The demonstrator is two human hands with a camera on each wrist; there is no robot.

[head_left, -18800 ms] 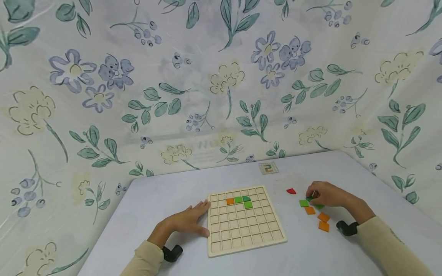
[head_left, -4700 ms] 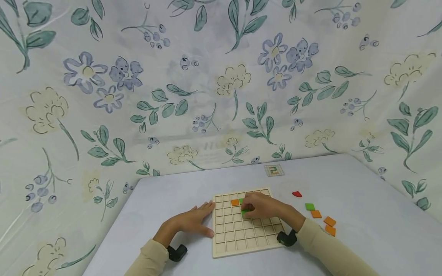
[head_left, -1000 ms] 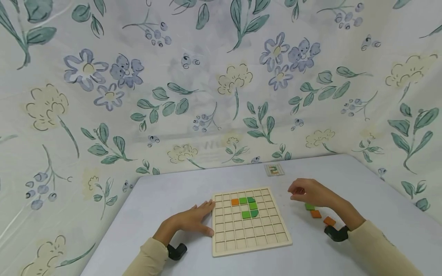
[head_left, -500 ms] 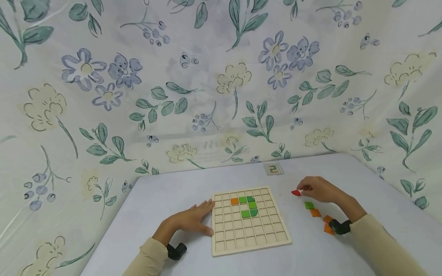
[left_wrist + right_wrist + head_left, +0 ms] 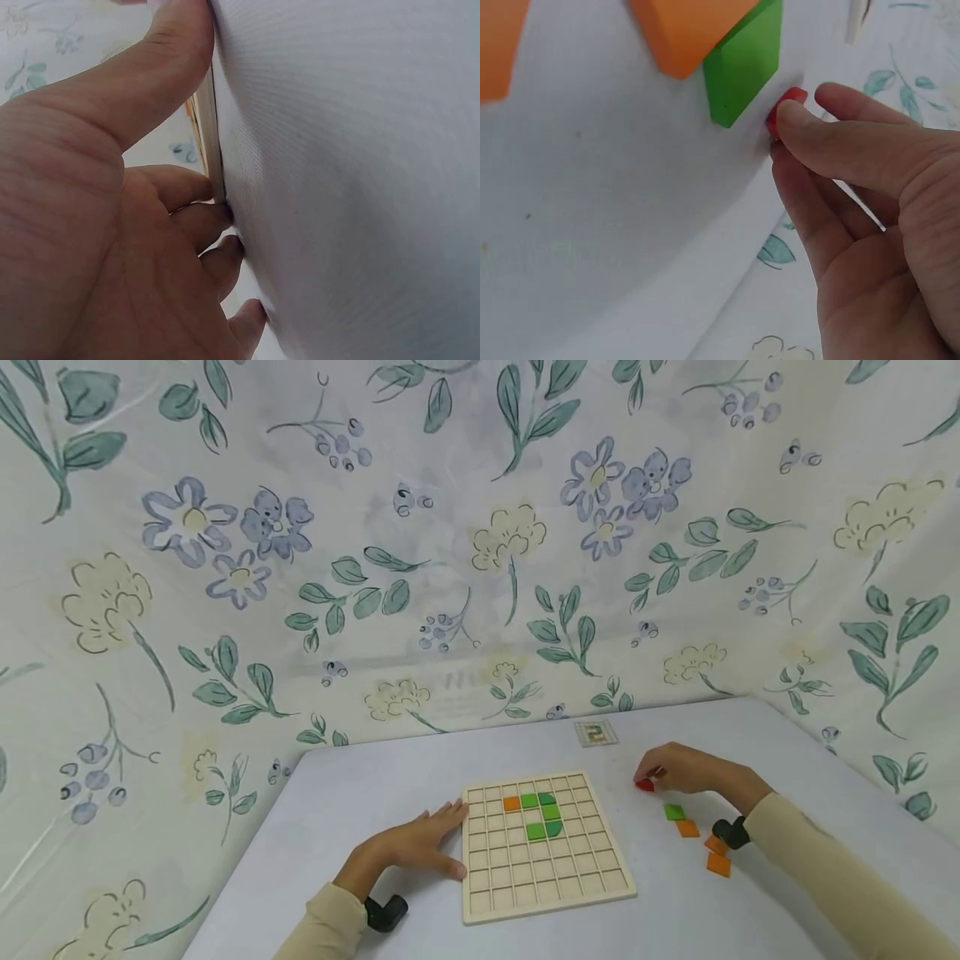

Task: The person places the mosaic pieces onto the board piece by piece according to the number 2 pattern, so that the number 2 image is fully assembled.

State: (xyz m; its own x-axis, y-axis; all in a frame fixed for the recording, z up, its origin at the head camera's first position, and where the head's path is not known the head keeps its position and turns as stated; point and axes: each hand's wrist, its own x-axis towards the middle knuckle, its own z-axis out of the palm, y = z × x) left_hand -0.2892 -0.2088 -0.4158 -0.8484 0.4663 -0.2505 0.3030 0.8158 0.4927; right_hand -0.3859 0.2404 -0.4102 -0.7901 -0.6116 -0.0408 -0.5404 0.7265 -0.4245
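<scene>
The gridded wooden board (image 5: 551, 866) meets, along its left edge, the left hand (image 5: 418, 841), spread and holding nothing. The right hand (image 5: 684, 768), near a loose green tile (image 5: 674, 812), pinches the red piece (image 5: 645, 786) between thumb and fingertips.

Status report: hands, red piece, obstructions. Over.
Right hand pinches red piece. Left hand against grid board. Nothing visible between red piece and grid board.

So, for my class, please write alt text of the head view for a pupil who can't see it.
A right hand pinches a red piece at a white table, near one green tile and three orange tiles. The left hand touches the edge of a pale grid board holding six coloured pieces.
</scene>
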